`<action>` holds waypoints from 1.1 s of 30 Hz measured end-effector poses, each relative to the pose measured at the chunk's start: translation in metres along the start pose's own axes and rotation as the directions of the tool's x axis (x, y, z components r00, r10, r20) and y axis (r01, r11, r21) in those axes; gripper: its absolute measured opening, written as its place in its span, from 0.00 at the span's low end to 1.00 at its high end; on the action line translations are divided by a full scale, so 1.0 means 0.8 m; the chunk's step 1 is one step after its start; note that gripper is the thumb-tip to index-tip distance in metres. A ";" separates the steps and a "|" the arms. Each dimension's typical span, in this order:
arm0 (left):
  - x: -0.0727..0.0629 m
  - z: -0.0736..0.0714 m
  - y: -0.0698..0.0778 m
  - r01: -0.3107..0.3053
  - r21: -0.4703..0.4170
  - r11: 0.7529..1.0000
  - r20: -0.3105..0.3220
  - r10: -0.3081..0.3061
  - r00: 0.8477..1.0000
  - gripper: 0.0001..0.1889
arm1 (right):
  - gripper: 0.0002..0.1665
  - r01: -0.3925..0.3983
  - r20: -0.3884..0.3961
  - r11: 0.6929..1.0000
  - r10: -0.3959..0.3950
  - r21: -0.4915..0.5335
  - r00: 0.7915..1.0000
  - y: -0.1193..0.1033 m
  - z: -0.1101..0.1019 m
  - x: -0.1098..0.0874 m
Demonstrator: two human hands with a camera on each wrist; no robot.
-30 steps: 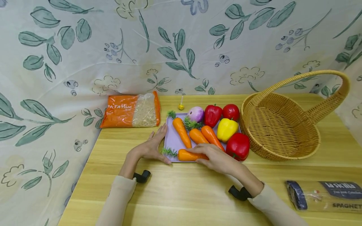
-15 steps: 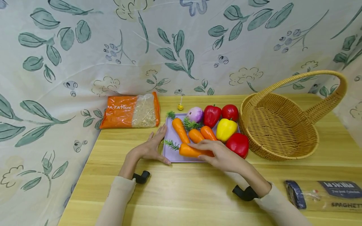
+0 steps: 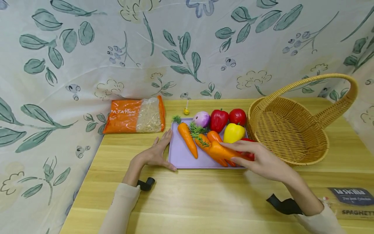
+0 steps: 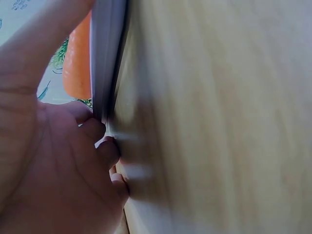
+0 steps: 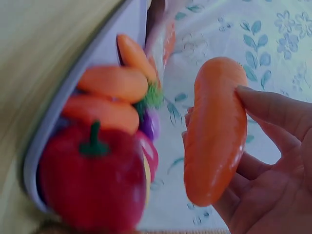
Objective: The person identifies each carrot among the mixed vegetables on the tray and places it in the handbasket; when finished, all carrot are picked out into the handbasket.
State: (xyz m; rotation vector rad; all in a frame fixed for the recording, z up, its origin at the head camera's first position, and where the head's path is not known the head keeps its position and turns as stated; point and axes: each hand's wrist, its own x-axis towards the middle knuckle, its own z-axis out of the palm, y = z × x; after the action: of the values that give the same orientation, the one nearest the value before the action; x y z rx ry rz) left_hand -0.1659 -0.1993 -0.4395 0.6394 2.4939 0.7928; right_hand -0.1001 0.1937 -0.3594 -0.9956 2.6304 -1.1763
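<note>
My right hand (image 3: 266, 161) pinches a carrot (image 3: 220, 151) between thumb and fingers, raised above the right half of a lilac tray (image 3: 182, 162). In the right wrist view the held carrot (image 5: 217, 131) stands well apart from the tray's contents. My left hand (image 3: 155, 154) lies at the tray's left side, thumb and fingers spread along its edge. Another carrot (image 3: 187, 139) lies at the tray's left, with two more partly hidden under the held one. A red bell pepper (image 5: 92, 180) at the front right corner is mostly covered by my right hand in the head view.
A purple onion (image 3: 201, 119), a second red pepper (image 3: 219, 120), a tomato (image 3: 237, 116) and a yellow pepper (image 3: 234, 132) fill the tray's back right. A handled wicker basket (image 3: 321, 143) stands right of it. An orange bag (image 3: 124, 115), a lollipop (image 3: 186, 111) and spaghetti (image 3: 350, 204) lie around.
My right hand has lifted the carrot from the tray's front edge and carried it to the right, its leafy end now over the other carrots. The left hand has stayed put.
</note>
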 end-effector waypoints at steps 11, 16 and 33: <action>-0.003 0.000 0.003 0.000 0.007 1.000 0.004 0.000 1.000 0.78 | 0.33 -0.174 -0.112 0.968 0.155 -0.179 0.982 0.035 -0.080 -0.090; -0.002 0.000 0.002 -0.005 0.009 1.000 0.001 0.005 1.000 0.78 | 0.33 -0.297 -0.153 0.939 0.272 -0.176 0.950 0.058 -0.108 -0.124; -0.002 0.000 0.002 -0.005 -0.001 1.000 -0.001 0.005 1.000 0.78 | 0.36 -0.596 -0.193 0.795 0.571 -0.109 0.798 0.112 -0.156 -0.136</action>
State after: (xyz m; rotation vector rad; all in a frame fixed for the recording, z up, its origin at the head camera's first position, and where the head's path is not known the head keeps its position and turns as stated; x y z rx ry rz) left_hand -0.1641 -0.1986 -0.4381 0.6450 2.4933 0.7962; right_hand -0.1035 0.3821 -0.3529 -0.0500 2.8561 -0.9117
